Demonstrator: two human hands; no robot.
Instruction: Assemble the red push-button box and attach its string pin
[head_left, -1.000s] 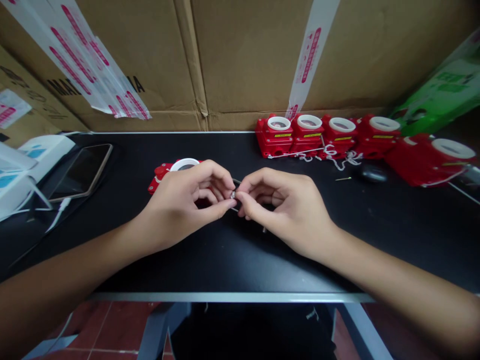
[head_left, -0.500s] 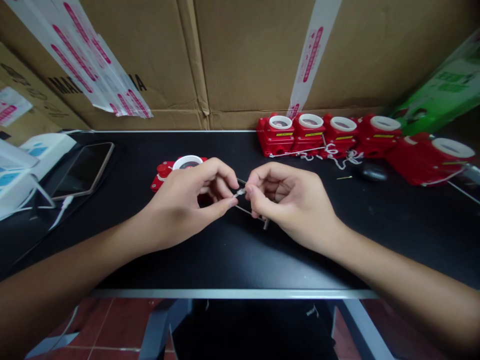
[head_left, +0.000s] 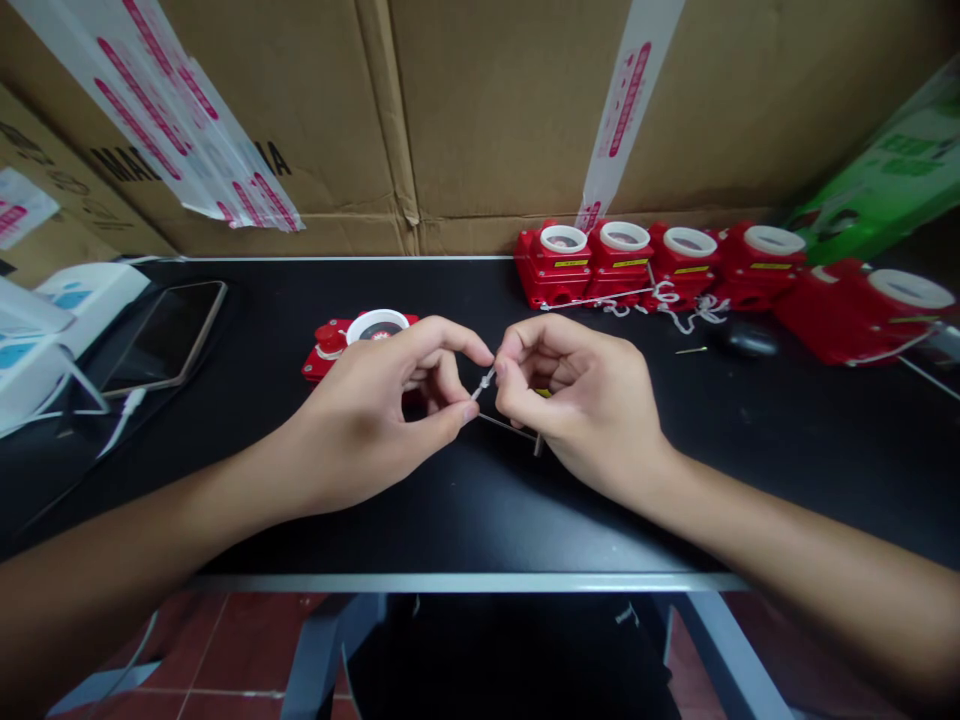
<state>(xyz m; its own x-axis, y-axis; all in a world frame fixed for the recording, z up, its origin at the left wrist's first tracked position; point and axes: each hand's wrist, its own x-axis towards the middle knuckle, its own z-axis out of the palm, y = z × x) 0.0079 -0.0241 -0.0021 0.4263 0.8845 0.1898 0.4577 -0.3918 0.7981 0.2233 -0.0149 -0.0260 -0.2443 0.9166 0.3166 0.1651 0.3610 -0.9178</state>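
A knotted white cord [head_left: 484, 383] runs between my two hands over the middle of the black table. My left hand [head_left: 405, 410] pinches its lower end at the thumb tip, with the index finger stretched toward the other hand. The cord's upper end is held between thumb and index finger of my right hand [head_left: 577, 390]. Beneath the hands a thin metal rod with a short crosspiece [head_left: 538, 445] shows in part; the right hand hides the rest. Behind my left hand sits a red box with a round white-rimmed window [head_left: 326, 345], partly covered.
Several similar red boxes [head_left: 555, 265] stand in a row at the back right, white cord lying before them. A black mouse [head_left: 750, 341] is nearby. On the left are a phone [head_left: 169, 335] and a white power strip [head_left: 90, 300]. Cardboard [head_left: 487, 120] walls the back.
The cord between my fingers has tilted more upright. My left index finger has straightened toward the right hand's fingertips. The right hand has shifted slightly.
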